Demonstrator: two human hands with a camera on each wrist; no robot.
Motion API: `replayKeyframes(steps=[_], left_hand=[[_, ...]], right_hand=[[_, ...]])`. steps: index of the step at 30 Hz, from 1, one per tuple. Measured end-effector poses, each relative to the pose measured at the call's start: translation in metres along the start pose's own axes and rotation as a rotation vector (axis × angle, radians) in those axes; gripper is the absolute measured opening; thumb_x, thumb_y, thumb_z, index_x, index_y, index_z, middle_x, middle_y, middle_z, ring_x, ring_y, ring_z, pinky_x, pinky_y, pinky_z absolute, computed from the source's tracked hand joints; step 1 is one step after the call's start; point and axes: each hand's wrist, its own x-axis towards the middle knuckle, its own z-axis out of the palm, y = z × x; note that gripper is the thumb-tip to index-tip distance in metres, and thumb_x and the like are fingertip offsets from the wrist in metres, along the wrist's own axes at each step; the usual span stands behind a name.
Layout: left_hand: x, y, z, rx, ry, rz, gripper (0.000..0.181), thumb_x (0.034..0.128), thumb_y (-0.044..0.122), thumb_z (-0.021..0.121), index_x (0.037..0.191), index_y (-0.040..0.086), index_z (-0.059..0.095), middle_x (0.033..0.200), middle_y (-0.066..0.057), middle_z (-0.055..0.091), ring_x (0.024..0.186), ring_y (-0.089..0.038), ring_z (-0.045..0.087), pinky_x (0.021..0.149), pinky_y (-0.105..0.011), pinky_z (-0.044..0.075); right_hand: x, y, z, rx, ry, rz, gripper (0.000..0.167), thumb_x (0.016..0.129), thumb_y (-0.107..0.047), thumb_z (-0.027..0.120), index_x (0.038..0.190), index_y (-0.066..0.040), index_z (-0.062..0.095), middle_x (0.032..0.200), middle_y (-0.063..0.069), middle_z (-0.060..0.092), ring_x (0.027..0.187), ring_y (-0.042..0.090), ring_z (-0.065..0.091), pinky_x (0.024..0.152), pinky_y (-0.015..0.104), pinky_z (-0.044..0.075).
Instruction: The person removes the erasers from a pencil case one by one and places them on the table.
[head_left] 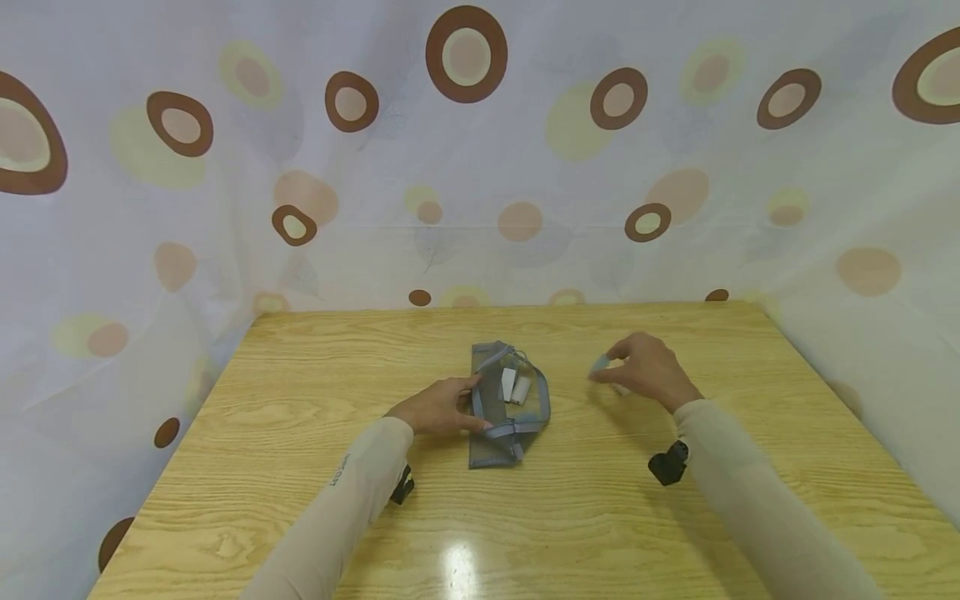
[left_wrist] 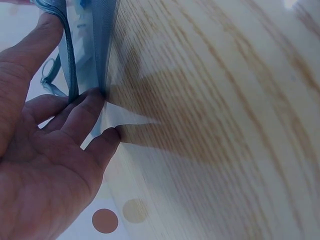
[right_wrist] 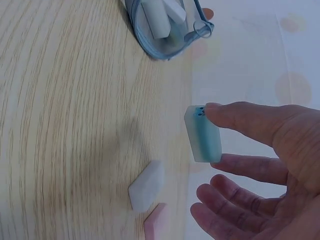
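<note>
A grey-blue mesh zip pouch (head_left: pixel 491 450) lies unzipped on the table, with its mouth spread. My left hand (head_left: pixel 442 406) holds its left side; thumb and fingertips sit at the zipper edges in the left wrist view. Inside are white block-like pieces (head_left: pixel 517 387), also seen as a white block (right_wrist: pixel 156 20) in the right wrist view. My right hand (head_left: pixel 648 369) is raised right of the pouch, pinching a translucent blue eraser (right_wrist: pixel 204 134) between thumb and index finger. Below it on the table lie a white eraser (right_wrist: pixel 146 186) and a pink eraser (right_wrist: pixel 156 222), the latter partly cut off.
The wooden table (head_left: pixel 300 517) reaches back to a hanging white curtain (head_left: pixel 480 167) with brown and pastel circles, which also stands at both sides. A black wrist camera (head_left: pixel 669 463) hangs under the right sleeve, another camera (head_left: pixel 402 485) under the left.
</note>
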Motion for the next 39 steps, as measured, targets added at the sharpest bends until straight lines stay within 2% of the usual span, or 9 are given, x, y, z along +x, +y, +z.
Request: replayKeyframes(steps=[8, 15, 24, 30, 35, 39], left_hand=[[0.001, 0.000, 0.000, 0.006, -0.005, -0.008, 0.094, 0.0911, 0.021, 0.079, 0.160, -0.002, 0.019, 0.163, -0.017, 0.027, 0.147, -0.030, 0.034, 0.118, -0.040, 0.034], [0.001, -0.001, 0.000, 0.024, -0.005, 0.002, 0.093, 0.0911, 0.023, 0.079, 0.159, -0.002, 0.020, 0.163, -0.018, 0.027, 0.147, -0.031, 0.034, 0.118, -0.041, 0.033], [0.001, -0.001, 0.000, 0.041, -0.002, 0.002, 0.093, 0.0910, 0.023, 0.079, 0.159, -0.002, 0.020, 0.162, -0.017, 0.029, 0.147, -0.031, 0.036, 0.118, -0.040, 0.034], [-0.001, 0.002, -0.001, 0.032, -0.001, -0.004, 0.092, 0.0912, 0.023, 0.079, 0.159, -0.003, 0.021, 0.162, -0.018, 0.029, 0.146, -0.031, 0.036, 0.118, -0.041, 0.034], [-0.002, 0.003, -0.001, 0.033, 0.001, -0.009, 0.093, 0.0909, 0.023, 0.079, 0.159, -0.002, 0.022, 0.162, -0.018, 0.030, 0.146, -0.031, 0.036, 0.118, -0.041, 0.034], [-0.001, 0.003, 0.000, 0.034, 0.000, -0.012, 0.093, 0.0910, 0.022, 0.079, 0.159, -0.001, 0.021, 0.162, -0.018, 0.030, 0.146, -0.030, 0.036, 0.117, -0.040, 0.035]], right_hand=[[-0.005, 0.014, -0.008, 0.018, 0.001, 0.029, 0.055, 0.091, -0.035, 0.076, 0.120, 0.011, 0.069, 0.124, 0.030, 0.065, 0.113, 0.048, 0.061, 0.091, 0.062, 0.051], [-0.008, 0.027, -0.013, 0.023, -0.016, 0.077, 0.057, 0.092, -0.035, 0.074, 0.122, 0.012, 0.067, 0.123, 0.031, 0.065, 0.110, 0.047, 0.060, 0.085, 0.058, 0.053], [-0.014, 0.039, -0.019, -0.003, 0.013, 0.073, 0.052, 0.090, -0.036, 0.077, 0.114, 0.010, 0.072, 0.126, 0.034, 0.062, 0.119, 0.055, 0.053, 0.088, 0.066, 0.049], [-0.019, 0.046, -0.018, -0.007, 0.003, 0.101, 0.049, 0.089, -0.036, 0.078, 0.109, 0.008, 0.075, 0.124, 0.033, 0.064, 0.116, 0.053, 0.055, 0.083, 0.060, 0.052], [-0.021, 0.053, -0.017, -0.008, -0.008, 0.128, 0.050, 0.089, -0.036, 0.078, 0.111, 0.010, 0.073, 0.125, 0.034, 0.062, 0.115, 0.054, 0.055, 0.084, 0.061, 0.052], [-0.022, 0.059, -0.016, -0.017, -0.015, 0.148, 0.053, 0.089, -0.036, 0.078, 0.112, 0.012, 0.072, 0.122, 0.034, 0.063, 0.111, 0.052, 0.058, 0.081, 0.058, 0.054]])
